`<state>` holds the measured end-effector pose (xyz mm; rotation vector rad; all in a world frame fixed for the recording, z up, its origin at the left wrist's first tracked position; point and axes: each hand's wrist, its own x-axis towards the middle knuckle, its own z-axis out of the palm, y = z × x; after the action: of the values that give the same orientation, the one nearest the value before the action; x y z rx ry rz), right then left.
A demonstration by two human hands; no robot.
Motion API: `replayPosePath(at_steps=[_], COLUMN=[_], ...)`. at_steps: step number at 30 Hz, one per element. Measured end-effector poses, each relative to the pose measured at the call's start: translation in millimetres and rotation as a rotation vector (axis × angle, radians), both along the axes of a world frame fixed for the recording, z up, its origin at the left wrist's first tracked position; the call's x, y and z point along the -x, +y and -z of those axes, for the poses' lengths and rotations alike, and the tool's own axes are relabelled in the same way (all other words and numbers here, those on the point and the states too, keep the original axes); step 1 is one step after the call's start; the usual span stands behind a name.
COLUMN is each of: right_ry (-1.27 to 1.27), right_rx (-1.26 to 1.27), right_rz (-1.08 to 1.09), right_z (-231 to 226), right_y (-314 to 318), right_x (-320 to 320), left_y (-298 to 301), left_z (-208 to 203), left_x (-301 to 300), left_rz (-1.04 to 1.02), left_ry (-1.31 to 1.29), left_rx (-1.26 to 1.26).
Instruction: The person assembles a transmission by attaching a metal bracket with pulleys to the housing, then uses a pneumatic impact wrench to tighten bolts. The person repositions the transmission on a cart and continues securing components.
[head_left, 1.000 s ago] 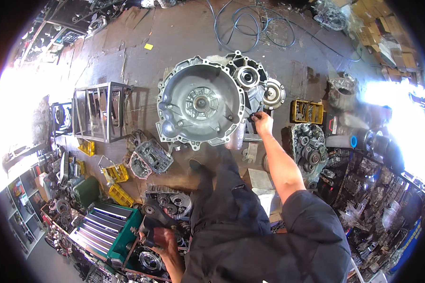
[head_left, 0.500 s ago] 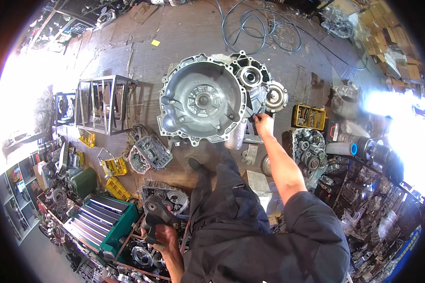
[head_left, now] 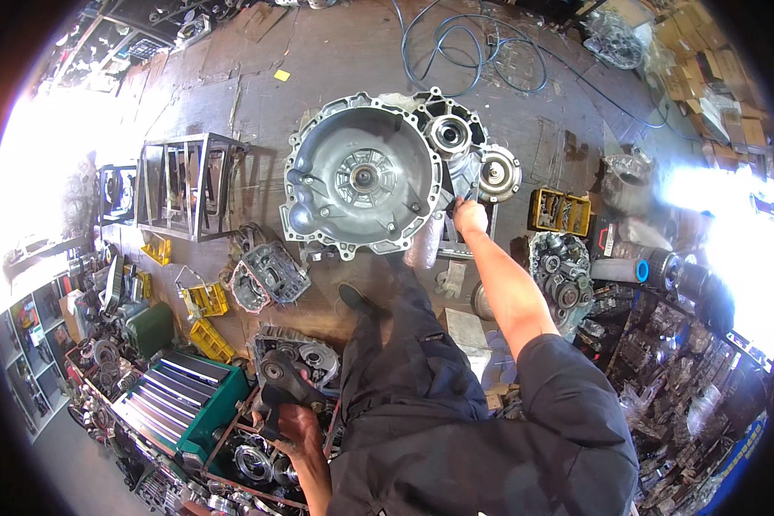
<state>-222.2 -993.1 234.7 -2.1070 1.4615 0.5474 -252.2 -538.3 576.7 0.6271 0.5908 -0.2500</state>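
Since a second ago the big gearbox housing (head_left: 365,185) has slid a little toward the middle of the view and the left hand (head_left: 294,426) has come further into sight at the bottom edge, while the right hand (head_left: 468,216) has kept its place on the housing's near right side. At the far left, shelves (head_left: 26,344) crowded with small parts stand in glare, and just in from them a green tool chest (head_left: 185,400) with open grey drawers sits low in the view. Yellow plastic bins (head_left: 205,301) lie scattered above it, near a square metal frame (head_left: 189,185) standing on the dark floor (head_left: 318,60). Beside the tool chest the left hand is clenched around a dark metal part (head_left: 279,383) that rests on a smaller casing (head_left: 305,357) with round bores; another small grey casing (head_left: 271,273) lies apart, between the frame and the housing. The housing itself lies open side up in the centre, its round bell facing the camera and its bolt flange all around. The person's dark trouser leg and shoe (head_left: 353,299) reach toward its near edge. The right arm stretches forward, and the right hand grips the housing where the bell meets the smaller chambers; what the fingers close on I cannot tell. Right of the hand a round silver part (head_left: 499,172) sits against the housing, then a yellow crate (head_left: 561,211) of bits, with a cluster of gears (head_left: 563,271) just below it. Blue cable (head_left: 473,52) coils on the floor beyond.
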Motion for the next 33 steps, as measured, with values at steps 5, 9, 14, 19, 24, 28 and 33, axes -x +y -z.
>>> replayPosePath(at_steps=[5,9,14,19,24,28,33], right_ry=[-0.064,-0.071,-0.028,-0.131,-0.572,-0.742,-0.800], right_rx=[-0.030,0.038,0.013,-0.246,-0.407,-0.969,-0.852], right_rz=[0.132,-0.173,-0.228,0.095,0.144,-0.008,-0.423], right_z=[-12,-9,8,-24,-130,-246,-352], right_y=[-11,-5,-9,-12,43,116,199], right_x=[4,11,8,4,39,76,112], left_y=[-6,-15,-25,-30,-38,-44,-61], left_z=[-4,-9,-8,-13,-9,3,10], left_x=[2,2,0,-1,-3,-6,1], left_rz=[0.006,0.019,0.061,0.268,0.404,0.477,0.578], left_ry=[-0.014,-0.016,-0.014,-0.029,-0.009,-0.055,-0.215], left_rx=[-0.012,-0.024,-0.088,-0.155,0.040,0.053,0.034])
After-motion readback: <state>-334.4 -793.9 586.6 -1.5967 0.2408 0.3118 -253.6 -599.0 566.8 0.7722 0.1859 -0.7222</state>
